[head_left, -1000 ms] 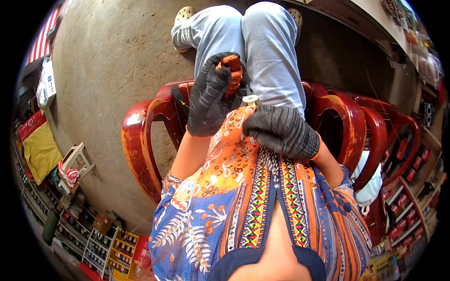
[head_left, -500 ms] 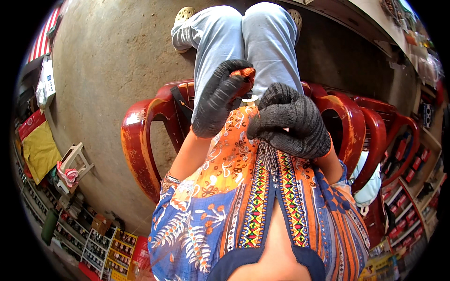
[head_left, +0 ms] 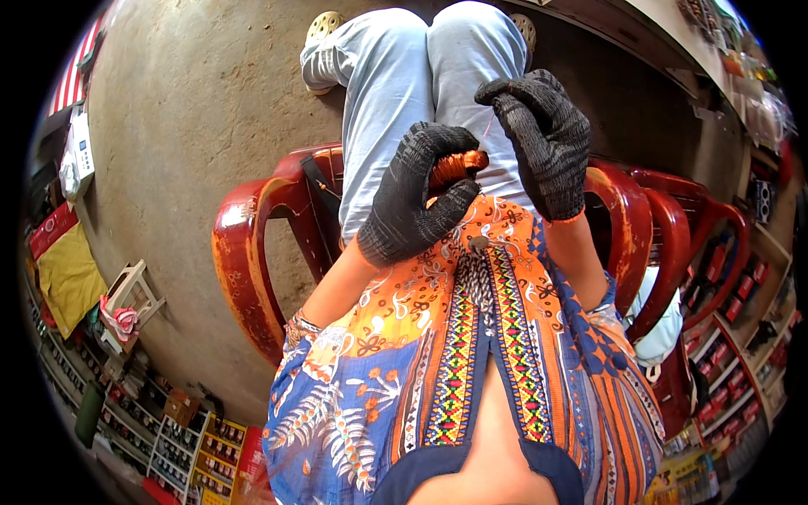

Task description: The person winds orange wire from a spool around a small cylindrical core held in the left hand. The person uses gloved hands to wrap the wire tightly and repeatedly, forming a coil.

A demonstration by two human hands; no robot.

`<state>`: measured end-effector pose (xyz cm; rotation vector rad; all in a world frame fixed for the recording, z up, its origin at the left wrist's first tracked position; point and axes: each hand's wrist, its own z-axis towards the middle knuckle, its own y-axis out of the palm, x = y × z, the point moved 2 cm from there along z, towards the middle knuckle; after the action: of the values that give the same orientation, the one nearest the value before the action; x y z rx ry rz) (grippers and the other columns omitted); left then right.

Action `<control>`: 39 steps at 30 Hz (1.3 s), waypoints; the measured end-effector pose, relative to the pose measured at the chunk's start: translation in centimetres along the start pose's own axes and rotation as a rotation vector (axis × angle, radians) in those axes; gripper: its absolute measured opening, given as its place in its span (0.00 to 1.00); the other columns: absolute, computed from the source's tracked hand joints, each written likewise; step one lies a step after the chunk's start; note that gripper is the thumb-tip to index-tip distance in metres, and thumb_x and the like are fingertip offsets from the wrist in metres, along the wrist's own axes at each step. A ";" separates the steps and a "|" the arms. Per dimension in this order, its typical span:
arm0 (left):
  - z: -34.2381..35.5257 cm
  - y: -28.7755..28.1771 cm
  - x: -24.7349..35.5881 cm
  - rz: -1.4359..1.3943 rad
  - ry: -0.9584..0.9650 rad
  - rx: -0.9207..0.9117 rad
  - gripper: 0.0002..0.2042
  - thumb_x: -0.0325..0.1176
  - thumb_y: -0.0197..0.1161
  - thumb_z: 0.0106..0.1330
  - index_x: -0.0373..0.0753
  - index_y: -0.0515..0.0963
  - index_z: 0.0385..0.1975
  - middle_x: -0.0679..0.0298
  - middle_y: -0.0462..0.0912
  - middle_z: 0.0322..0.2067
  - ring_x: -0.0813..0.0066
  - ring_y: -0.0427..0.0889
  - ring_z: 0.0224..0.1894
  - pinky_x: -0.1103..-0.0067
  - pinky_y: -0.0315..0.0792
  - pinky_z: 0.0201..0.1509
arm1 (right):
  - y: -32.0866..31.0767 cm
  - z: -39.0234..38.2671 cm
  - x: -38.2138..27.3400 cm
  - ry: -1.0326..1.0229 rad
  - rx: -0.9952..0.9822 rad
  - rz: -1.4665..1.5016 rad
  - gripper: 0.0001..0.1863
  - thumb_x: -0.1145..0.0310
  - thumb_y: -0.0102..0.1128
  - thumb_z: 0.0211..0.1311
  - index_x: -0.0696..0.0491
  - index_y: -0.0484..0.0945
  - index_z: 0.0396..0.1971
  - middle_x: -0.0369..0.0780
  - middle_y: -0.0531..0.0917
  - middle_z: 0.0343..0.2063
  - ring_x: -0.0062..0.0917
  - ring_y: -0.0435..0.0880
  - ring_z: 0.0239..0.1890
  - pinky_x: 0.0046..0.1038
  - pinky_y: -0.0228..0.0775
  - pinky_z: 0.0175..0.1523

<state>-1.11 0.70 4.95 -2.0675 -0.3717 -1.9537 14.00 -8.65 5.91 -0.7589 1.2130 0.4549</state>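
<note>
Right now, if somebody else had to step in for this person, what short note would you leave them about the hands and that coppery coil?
Left hand: gloved, shut around a coil of copper-coloured wire, held over the lap.
Right hand: gloved, raised beside the coil, fingertips pinching a thin wire strand that runs down to the coil.
Setting: the person sits on a red plastic chair; more red chairs are stacked at the right.
Done: one strand is pulled a short way out of the coil.
Left: most of the wire sits wound on the coil; how much is meant to come off cannot be told.
</note>
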 end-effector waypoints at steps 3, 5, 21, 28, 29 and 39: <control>0.2 0.6 0.1 -0.009 0.075 0.051 0.21 0.19 0.62 0.56 0.32 0.67 0.51 0.56 0.71 0.45 0.69 0.74 0.46 0.76 0.71 0.51 | 0.2 -0.1 0.9 0.145 -0.023 0.134 0.07 0.75 0.58 0.58 0.60 0.82 0.35 0.39 0.84 0.31 0.20 0.81 0.34 0.23 0.71 0.44; 0.2 1.0 0.2 -0.050 0.100 0.081 0.22 0.20 0.62 0.57 0.32 0.66 0.52 0.56 0.71 0.46 0.70 0.74 0.47 0.76 0.71 0.51 | 0.8 -0.4 1.2 0.190 -0.069 0.156 0.07 0.75 0.58 0.58 0.60 0.82 0.35 0.39 0.84 0.30 0.20 0.80 0.34 0.22 0.71 0.43; -0.9 -1.6 -2.8 -1.226 -0.183 0.170 0.24 0.44 0.56 0.66 0.35 0.67 0.56 0.55 0.76 0.46 0.72 0.76 0.35 0.81 0.71 0.34 | -0.7 -1.3 1.8 -0.105 -0.135 -0.322 0.09 0.75 0.62 0.52 0.55 0.80 0.36 0.42 0.82 0.31 0.36 0.81 0.34 0.31 0.73 0.42; -0.6 -3.7 -2.9 -1.463 -0.143 0.155 0.22 0.40 0.56 0.66 0.37 0.67 0.57 0.54 0.73 0.49 0.67 0.74 0.42 0.78 0.75 0.35 | -2.5 -1.3 1.8 -0.123 0.056 -0.522 0.08 0.76 0.64 0.50 0.54 0.81 0.33 0.41 0.81 0.30 0.34 0.81 0.34 0.30 0.73 0.41; -0.6 -3.6 -2.6 -1.382 -0.166 0.198 0.23 0.39 0.58 0.65 0.36 0.66 0.57 0.56 0.69 0.49 0.70 0.70 0.40 0.81 0.73 0.35 | -2.5 -1.0 0.9 -0.153 0.108 -0.523 0.08 0.76 0.65 0.50 0.54 0.81 0.33 0.41 0.81 0.30 0.34 0.81 0.34 0.29 0.73 0.41; -0.9 -2.5 -1.7 -1.063 -0.245 0.138 0.24 0.44 0.56 0.65 0.29 0.69 0.53 0.57 0.77 0.37 0.75 0.74 0.27 0.82 0.68 0.30 | 1.1 -0.3 0.6 -0.400 -0.222 -0.579 0.15 0.70 0.67 0.47 0.46 0.82 0.38 0.36 0.82 0.35 0.32 0.82 0.35 0.32 0.74 0.35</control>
<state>-2.95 2.71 3.35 -2.2080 -1.9078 -1.9870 13.23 -8.13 4.99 -1.1037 0.5365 0.2415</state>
